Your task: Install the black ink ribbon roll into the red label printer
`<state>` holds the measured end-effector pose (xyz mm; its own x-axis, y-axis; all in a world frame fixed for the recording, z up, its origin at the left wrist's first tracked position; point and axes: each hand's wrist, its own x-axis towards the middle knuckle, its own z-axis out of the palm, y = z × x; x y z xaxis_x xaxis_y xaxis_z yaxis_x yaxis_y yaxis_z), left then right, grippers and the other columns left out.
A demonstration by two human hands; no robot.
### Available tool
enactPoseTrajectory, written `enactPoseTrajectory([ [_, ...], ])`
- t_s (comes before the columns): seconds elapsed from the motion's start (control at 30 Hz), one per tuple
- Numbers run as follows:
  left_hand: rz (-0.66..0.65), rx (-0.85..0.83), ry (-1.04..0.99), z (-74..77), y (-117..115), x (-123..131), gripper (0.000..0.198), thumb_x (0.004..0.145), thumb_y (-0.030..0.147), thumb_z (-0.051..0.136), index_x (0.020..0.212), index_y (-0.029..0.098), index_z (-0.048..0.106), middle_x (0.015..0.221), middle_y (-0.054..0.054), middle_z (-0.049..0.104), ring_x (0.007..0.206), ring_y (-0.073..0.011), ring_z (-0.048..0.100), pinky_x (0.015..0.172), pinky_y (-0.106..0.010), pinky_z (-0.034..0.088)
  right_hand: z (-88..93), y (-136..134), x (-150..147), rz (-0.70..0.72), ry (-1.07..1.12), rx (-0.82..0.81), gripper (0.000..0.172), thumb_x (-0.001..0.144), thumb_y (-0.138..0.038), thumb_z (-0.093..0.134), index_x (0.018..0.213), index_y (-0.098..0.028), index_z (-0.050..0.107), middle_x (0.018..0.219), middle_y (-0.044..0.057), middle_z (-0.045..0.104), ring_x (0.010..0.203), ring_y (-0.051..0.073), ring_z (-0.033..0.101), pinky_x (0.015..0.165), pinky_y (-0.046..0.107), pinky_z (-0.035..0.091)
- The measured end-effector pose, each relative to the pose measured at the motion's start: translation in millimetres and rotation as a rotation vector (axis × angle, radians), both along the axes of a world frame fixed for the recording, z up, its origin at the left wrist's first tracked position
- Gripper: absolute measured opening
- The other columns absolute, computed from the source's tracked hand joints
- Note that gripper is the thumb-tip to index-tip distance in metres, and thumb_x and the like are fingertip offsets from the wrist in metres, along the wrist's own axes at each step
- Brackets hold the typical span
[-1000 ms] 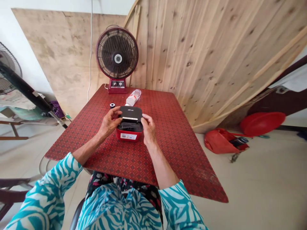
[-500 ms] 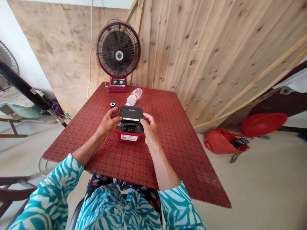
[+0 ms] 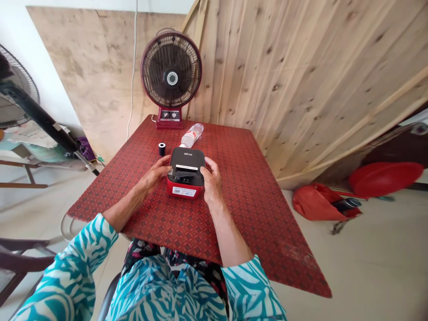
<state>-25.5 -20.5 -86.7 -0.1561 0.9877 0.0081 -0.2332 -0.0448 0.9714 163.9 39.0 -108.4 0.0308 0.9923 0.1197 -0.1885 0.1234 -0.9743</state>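
A small red and black thermal printer [image 3: 186, 183] sits in front of me, with a white label on its front and a white strip across its dark lid [image 3: 187, 156]. My left hand [image 3: 154, 171] grips its left side, thumb on the top edge. On the opposite side my right hand [image 3: 211, 179] holds it in the same way, with the thumb at the lid's corner and fingers along the side. A small dark roll with a white core [image 3: 162, 149] stands behind my left hand. Just behind the printer lies a clear plastic bottle [image 3: 192, 135].
The table [image 3: 261, 236] has a red patterned top. At its far edge stands a dark red fan [image 3: 171, 79], against a wooden wall [image 3: 254, 58]. A red bag [image 3: 310, 203] and a red basin [image 3: 384, 178] are on the right. Another fan's pole [image 3: 50, 122] leans at left.
Both hands have settled lower against the printer's sides. The view has shifted slightly, so the scene appears further right. The roll and bottle keep their places on the table.
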Motion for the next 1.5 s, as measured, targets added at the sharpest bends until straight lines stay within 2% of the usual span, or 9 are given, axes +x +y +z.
enactPoseTrajectory([
  [0.13,-0.022,-0.121,-0.133,-0.8,-11.2,-1.4,0.055,0.066,0.032,0.079,0.12,0.025,0.071,0.111,-0.005,0.075,0.091,-0.0201,0.069,0.075,-0.03,0.05,-5.1,-2.1,-8.1,-0.09,0.064,0.002,0.044,0.077,-0.043,0.061,0.116,-0.024,0.067,0.123,0.007,0.072,0.114,0.023,0.065,0.108,0.048,0.049],
  [0.47,-0.002,-0.192,-0.027,23.0,-3.7,-4.9,0.058,0.053,0.019,0.076,0.111,0.024,0.072,0.119,-0.006,0.073,0.088,-0.0194,0.068,0.066,-0.027,0.049,-6.0,-5.0,-14.7,-0.147,0.113,-0.021,0.041,0.082,-0.046,0.052,0.112,-0.023,0.067,0.127,0.007,0.07,0.124,0.024,0.061,0.113,0.048,0.044],
  [0.77,0.008,-0.191,-0.02,19.5,-5.3,-5.4,0.054,0.056,0.02,0.076,0.11,0.024,0.071,0.122,-0.006,0.074,0.098,-0.0232,0.07,0.074,-0.031,0.053,-7.8,-9.5,-14.9,-0.145,0.079,0.012,0.046,0.089,-0.054,0.046,0.113,-0.023,0.069,0.125,0.008,0.07,0.123,0.023,0.061,0.114,0.047,0.043],
  [0.9,0.018,-0.166,0.004,19.3,-5.7,-4.2,0.055,0.057,0.023,0.074,0.112,0.023,0.07,0.118,-0.006,0.075,0.097,-0.0227,0.07,0.073,-0.029,0.052,-17.0,-8.0,-14.7,-0.155,0.049,0.072,0.05,0.09,-0.058,0.041,0.113,-0.023,0.069,0.123,0.008,0.07,0.123,0.022,0.06,0.113,0.044,0.043],
  [1.0,0.053,-0.165,0.043,19.8,-7.5,-4.1,0.056,0.057,0.026,0.077,0.112,0.02,0.07,0.124,-0.01,0.073,0.107,-0.0268,0.07,0.083,-0.034,0.054,-26.5,-5.5,-14.9,-0.139,0.049,0.065,0.055,0.089,-0.062,0.041,0.114,-0.022,0.069,0.123,0.009,0.07,0.122,0.024,0.059,0.111,0.043,0.042],
  [1.17,0.214,0.125,0.396,37.4,-14.8,-6.9,0.056,0.065,0.039,0.082,0.117,0.019,0.071,0.129,-0.013,0.072,0.128,-0.0305,0.062,0.106,-0.041,0.049,-37.4,-1.6,-16.4,-0.131,0.068,0.031,0.055,0.087,-0.063,0.043,0.113,-0.022,0.069,0.122,0.01,0.07,0.121,0.026,0.059,0.11,0.044,0.043],
  [1.27,0.11,0.232,0.726,59.9,-15.0,-3.3,0.039,0.079,0.044,0.074,0.11,0.02,0.076,0.114,-0.01,0.078,0.109,-0.0264,0.071,0.097,-0.036,0.054,-41.2,1.2,-17.8,-0.124,0.09,0.033,0.051,0.088,-0.061,0.044,0.112,-0.023,0.07,0.12,0.008,0.071,0.119,0.025,0.06,0.11,0.044,0.042],
  [1.37,-0.034,0.265,1.054,80.4,-1.2,6.4,0.028,0.088,0.036,0.063,0.106,0.022,0.079,0.103,-0.006,0.08,0.092,-0.0213,0.074,0.086,-0.031,0.057,-44.3,4.6,-18.9,-0.126,0.099,0.032,0.045,0.088,-0.057,0.047,0.107,-0.024,0.071,0.115,0.007,0.072,0.116,0.024,0.06,0.108,0.043,0.044],
  [1.5,-0.171,0.253,1.303,90.6,35.7,20.9,0.031,0.093,0.028,0.054,0.112,0.021,0.078,0.111,-0.006,0.08,0.098,-0.0213,0.075,0.093,-0.031,0.056,-46.0,6.8,-18.9,-0.126,0.097,0.043,0.038,0.088,-0.052,0.05,0.104,-0.025,0.072,0.111,0.006,0.072,0.113,0.023,0.061,0.106,0.041,0.045],
])
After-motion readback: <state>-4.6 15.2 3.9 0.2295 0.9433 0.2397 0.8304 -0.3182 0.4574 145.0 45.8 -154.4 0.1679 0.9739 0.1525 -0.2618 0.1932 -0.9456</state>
